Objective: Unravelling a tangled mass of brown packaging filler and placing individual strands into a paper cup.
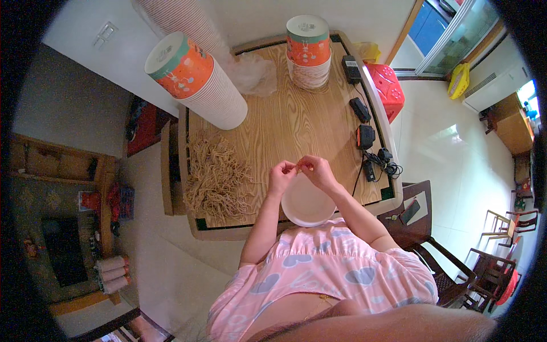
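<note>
A white paper bucket [308, 200] rests against me at the table's near edge, its round opening facing up. At its far rim my left hand [282, 176] is closed in a pinch. Right beside it my right hand [319, 172] pinches too, the fingertips of both nearly touching. A tiny tan bit shows between them, too small to name for certain. To the left lies a tangled heap of tan cords [216, 179]. Farther off, a tall stack of upside-down paper buckets [196, 80], orange and green on top, leans on the table; a shorter stack [308, 51] stands at the far side.
Black chargers and a battery pack [365, 137] line the wooden table's [268, 122] right side, with coiled cable [390, 165]. Crumpled clear plastic [253, 74] lies at the back. A red stool [384, 88] stands beyond the right edge; a dark chair [444, 265] is near my right.
</note>
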